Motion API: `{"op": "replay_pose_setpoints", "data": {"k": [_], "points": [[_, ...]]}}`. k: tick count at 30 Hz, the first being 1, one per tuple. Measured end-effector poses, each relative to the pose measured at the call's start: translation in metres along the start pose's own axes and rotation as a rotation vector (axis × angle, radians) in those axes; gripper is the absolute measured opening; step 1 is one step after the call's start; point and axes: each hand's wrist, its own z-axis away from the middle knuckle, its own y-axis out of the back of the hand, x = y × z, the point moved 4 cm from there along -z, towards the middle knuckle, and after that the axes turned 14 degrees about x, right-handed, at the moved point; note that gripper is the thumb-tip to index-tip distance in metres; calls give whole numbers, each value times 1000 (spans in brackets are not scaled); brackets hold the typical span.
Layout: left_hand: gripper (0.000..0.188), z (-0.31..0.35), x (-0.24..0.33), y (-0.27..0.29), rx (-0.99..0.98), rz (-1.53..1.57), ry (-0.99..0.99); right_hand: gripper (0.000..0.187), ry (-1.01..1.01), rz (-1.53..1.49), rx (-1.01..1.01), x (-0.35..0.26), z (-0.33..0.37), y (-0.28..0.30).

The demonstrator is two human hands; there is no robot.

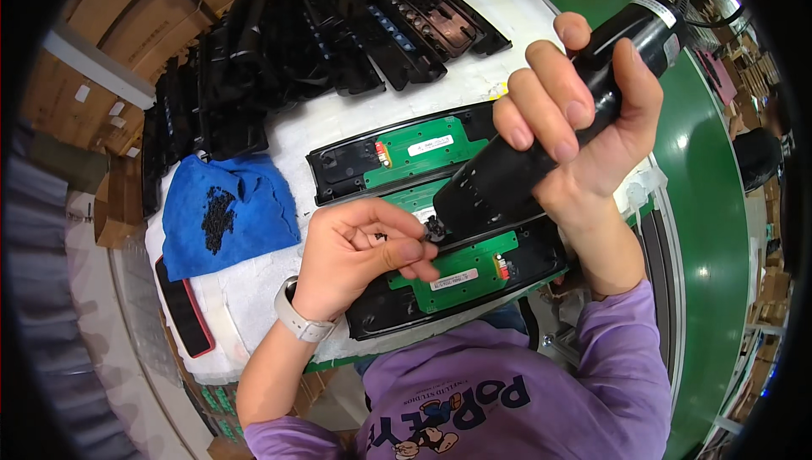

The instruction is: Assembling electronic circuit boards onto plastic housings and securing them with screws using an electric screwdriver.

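I'm seeing the right hand (pixel 584 134) gripping the black power screwdriver (pixel 507 177), fingers wrapped round it. The left hand (pixel 351 244) is curling beside the screwdriver's nose, a dark speck showing in it; I'm not able to tell whether it is pinching a screw. Beneath the screwdriver, green circuit boards (pixel 436 160) are lying in black housings (pixel 338 174); well left of it, small black screws (pixel 218 219) are sitting on a blue cloth (pixel 266 198). I'd be seating each screw squarely, keeping fingertips clear.
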Motion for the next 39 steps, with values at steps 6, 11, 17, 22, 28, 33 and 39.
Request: {"op": "replay_pose_setpoints", "data": {"k": [6, 11, 17, 22, 28, 33, 39], "points": [[22, -14, 13, 29, 340, -9, -303, 26, 192, 468, -183, -29, -16, 5], [24, -14, 26, 52, 483, -39, -430, 25, 182, 601, -37, -27, -21, 23], [22, -15, 20, 65, 495, -52, -362, 24, 181, 735, 23, -24, -24, 24], [25, -18, 20, 64, 431, -67, -333, 23, 237, 781, 42, -23, -24, 25], [25, -22, 13, 69, 370, -39, -256, 22, 194, 815, -4, -17, -23, 20], [12, -27, 6, 70, 428, 2, -139, 23, 190, 804, -17, -13, -23, 21], [10, -24, 6, 71, 425, 26, -141, 25, 215, 904, -25, -9, -14, 13]]}}
